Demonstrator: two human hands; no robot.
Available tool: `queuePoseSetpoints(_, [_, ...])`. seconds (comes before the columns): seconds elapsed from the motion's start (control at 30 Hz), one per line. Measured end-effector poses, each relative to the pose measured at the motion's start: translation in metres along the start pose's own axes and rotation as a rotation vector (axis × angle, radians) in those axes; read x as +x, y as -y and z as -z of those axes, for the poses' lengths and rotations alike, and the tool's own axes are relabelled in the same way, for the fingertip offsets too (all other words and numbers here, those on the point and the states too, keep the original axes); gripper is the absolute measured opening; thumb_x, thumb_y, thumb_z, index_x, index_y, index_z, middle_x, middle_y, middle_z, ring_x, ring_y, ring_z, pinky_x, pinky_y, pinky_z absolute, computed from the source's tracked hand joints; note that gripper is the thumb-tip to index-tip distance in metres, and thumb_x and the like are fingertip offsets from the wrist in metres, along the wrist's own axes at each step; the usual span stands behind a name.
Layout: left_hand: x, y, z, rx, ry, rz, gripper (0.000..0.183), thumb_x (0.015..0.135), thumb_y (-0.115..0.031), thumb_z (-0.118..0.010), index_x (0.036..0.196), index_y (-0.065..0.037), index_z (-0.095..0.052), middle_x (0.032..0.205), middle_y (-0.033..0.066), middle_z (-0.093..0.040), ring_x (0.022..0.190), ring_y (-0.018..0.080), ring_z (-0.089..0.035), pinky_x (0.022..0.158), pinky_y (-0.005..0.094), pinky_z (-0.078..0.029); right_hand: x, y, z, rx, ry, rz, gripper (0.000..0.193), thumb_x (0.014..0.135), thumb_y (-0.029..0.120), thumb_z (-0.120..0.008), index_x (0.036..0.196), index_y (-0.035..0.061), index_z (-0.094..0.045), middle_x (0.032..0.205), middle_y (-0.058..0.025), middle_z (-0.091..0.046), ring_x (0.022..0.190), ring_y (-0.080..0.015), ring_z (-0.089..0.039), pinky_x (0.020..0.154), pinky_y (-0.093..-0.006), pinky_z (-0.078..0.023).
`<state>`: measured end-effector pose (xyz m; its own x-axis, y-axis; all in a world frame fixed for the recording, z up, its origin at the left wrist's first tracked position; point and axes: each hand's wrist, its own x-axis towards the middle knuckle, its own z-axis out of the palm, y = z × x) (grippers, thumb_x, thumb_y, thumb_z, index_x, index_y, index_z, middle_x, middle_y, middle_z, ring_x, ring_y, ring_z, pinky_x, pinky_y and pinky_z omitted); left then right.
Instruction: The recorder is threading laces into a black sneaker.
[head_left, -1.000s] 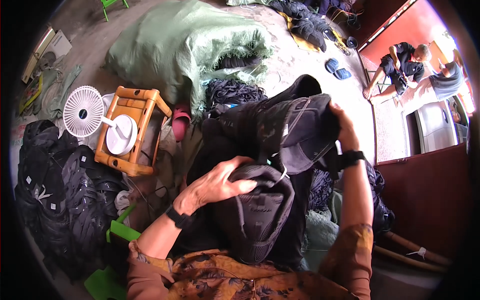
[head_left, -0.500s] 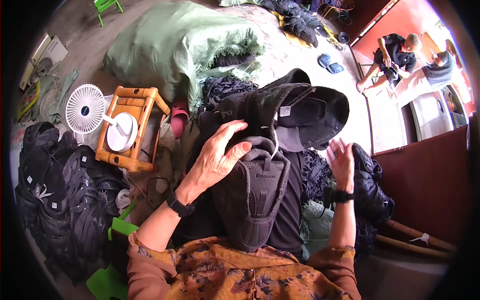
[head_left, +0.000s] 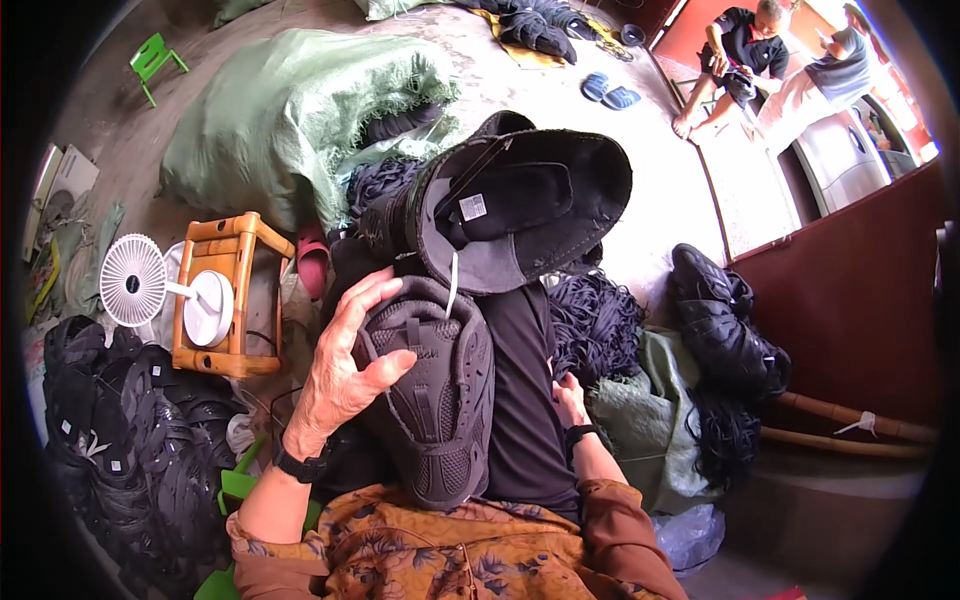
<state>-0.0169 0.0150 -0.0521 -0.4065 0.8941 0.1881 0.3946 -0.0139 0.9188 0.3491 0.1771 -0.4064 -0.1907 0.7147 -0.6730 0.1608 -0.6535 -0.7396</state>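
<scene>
A dark shoe upper [head_left: 430, 430] lies on my lap, its toe pointing toward me. A short white cord [head_left: 453, 287] stands up from its opening. My left hand [head_left: 345, 370] rests along the upper's left side, fingers stretched and thumb spread apart over it. Beyond it, another black upper [head_left: 600, 190] lies with its inside and a white label showing. My right hand [head_left: 571, 402] is low beside my right thigh, at the edge of a bundle of dark laces [head_left: 597, 325]. Its fingers are curled together; whatever they hold is too small to make out.
A white fan [head_left: 208, 308] stands on a bamboo stool [head_left: 240, 355] at left, above heaped dark uppers [head_left: 140, 450]. A large green sack [head_left: 290, 120] lies ahead. More black uppers [head_left: 725, 320] and bamboo poles [head_left: 850, 412] are at right. Two people [head_left: 745, 50] sit at far right.
My right hand has dropped from beside the far upper to the lace bundle by my thigh. My left hand stays at the near upper, and the whole view has shifted.
</scene>
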Motion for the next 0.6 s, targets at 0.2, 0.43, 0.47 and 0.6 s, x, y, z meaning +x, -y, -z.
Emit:
queuePoseSetpoints(0.2, [0.000,-0.002,0.001,0.085,-0.004,-0.042,0.065,0.073,-0.021,-0.079,0.131,-0.006,-0.054,0.138,0.0178,-0.048,0.131,0.0312,-0.045,0.110,0.0395,-0.035,-0.018,0.017,-0.004,-0.039,-0.015,0.045,0.019,0.084,0.018,-0.073,0.074,0.0075,-0.060,0.065,0.0014,-0.056,0.047,-0.0080,-0.049,0.044,-0.0230,-0.040])
queuePoseSetpoints(0.43, [-0.007,0.000,0.001,0.136,-0.052,-0.143,0.059,0.076,-0.020,-0.079,0.128,-0.007,-0.056,0.141,0.0177,-0.044,0.130,0.0332,-0.045,0.108,0.0406,-0.036,-0.056,0.049,0.016,-0.143,-0.063,0.221,0.024,0.084,0.013,-0.069,0.104,0.0005,-0.066,0.075,-0.0003,-0.061,0.061,-0.0081,-0.054,0.057,-0.0227,-0.044])
queuePoseSetpoints(0.47, [-0.008,0.000,0.001,0.140,-0.081,-0.151,0.058,0.076,-0.021,-0.079,0.127,-0.007,-0.056,0.141,0.0182,-0.044,0.130,0.0342,-0.044,0.109,0.0413,-0.036,-0.063,0.057,0.015,-0.129,-0.107,0.203,0.028,0.084,0.011,-0.069,0.110,0.0000,-0.064,0.078,-0.0021,-0.063,0.063,-0.0088,-0.055,0.059,-0.0229,-0.045])
queuePoseSetpoints(0.6, [-0.015,-0.012,-0.004,0.364,-0.229,-0.310,0.061,0.072,-0.019,-0.082,0.126,-0.006,-0.055,0.143,0.0195,-0.040,0.132,0.0405,-0.039,0.109,0.0464,-0.034,-0.110,0.123,-0.013,-0.342,-0.262,0.657,0.031,0.087,0.001,-0.059,0.118,0.0022,-0.059,0.076,-0.0013,-0.057,0.064,-0.0092,-0.056,0.060,-0.0227,-0.046])
